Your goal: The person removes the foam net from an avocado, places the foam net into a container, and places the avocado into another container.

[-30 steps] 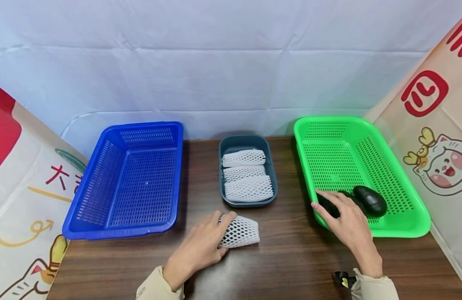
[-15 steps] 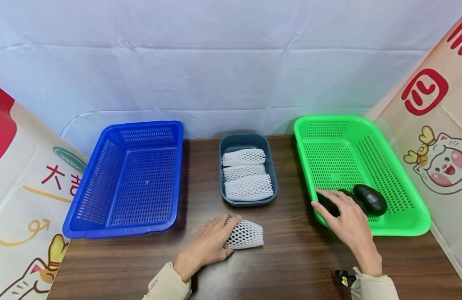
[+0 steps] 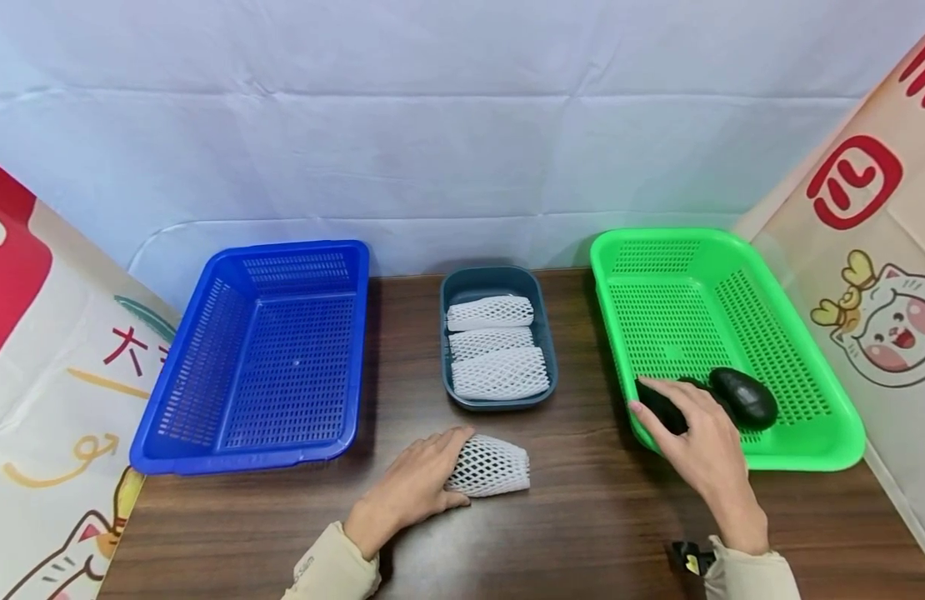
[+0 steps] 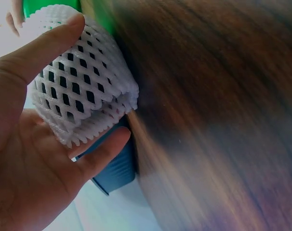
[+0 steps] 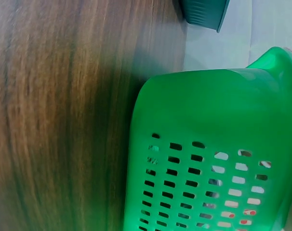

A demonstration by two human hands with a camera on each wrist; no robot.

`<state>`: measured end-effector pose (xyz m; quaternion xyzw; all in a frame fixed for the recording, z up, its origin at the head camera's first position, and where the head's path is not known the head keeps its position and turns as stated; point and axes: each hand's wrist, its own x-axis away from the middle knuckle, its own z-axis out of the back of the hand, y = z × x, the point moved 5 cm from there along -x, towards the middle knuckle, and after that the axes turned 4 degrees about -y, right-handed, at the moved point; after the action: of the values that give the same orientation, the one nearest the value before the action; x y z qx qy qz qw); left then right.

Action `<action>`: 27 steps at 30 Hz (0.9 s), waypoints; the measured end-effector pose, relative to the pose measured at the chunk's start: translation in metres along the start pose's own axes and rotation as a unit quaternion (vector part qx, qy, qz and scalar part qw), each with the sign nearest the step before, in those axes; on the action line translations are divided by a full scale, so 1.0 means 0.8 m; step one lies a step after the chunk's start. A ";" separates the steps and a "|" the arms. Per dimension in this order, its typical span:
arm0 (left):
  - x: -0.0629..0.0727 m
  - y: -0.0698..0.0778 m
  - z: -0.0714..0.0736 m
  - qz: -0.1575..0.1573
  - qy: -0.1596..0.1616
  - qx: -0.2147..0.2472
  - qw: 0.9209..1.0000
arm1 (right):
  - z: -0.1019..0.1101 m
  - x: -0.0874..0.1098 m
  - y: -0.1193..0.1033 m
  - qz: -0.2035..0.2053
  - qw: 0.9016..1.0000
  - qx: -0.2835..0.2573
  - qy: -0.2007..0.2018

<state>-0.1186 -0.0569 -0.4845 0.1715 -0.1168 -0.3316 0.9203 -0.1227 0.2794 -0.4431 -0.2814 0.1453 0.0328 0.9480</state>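
My left hand (image 3: pixel 413 483) holds a white foam net sleeve (image 3: pixel 491 467) low over the table in front of the small bin. In the left wrist view, the thumb lies over the sleeve (image 4: pixel 81 77) and the other fingers are underneath. Dark patches show through its mesh, and its near end gapes. My right hand (image 3: pixel 706 437) reaches into the green basket (image 3: pixel 800 454), gripping a dark avocado (image 3: pixel 661 406) near its left wall. Beside that hand lies another glossy avocado (image 3: pixel 743 398), with a third dark one partly hidden. The right wrist view shows only the basket's outside wall (image 5: pixel 208 106).
A blue basket (image 3: pixel 297 362) stands at the left. Between the baskets, a dark teal bin (image 3: pixel 481 282) holds several white foam net sleeves (image 3: pixel 500 373). A white cloth backdrop (image 3: pixel 462 150) rises behind the wooden table (image 3: pixel 567 533). Printed panels flank both sides.
My left hand has shifted a little to the right with the foam net sleeve over the last second. The right hand has stayed on the avocado in the green basket.
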 end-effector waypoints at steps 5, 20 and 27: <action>0.003 -0.006 0.001 -0.003 0.009 -0.001 1.000 | 0.001 0.001 -0.004 0.042 0.998 -0.012 0.038; 0.006 -0.014 0.005 -0.013 0.039 -0.044 0.998 | -0.010 0.003 -0.047 0.204 0.966 -0.113 0.111; 0.009 -0.015 0.002 -0.004 0.056 -0.050 0.997 | -0.031 0.010 -0.070 0.257 0.948 -0.162 0.097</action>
<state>-0.1208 -0.0704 -0.4871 0.1439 -0.0477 -0.3307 0.9315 -0.1130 0.2190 -0.4358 -0.3859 0.2967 0.2712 0.8304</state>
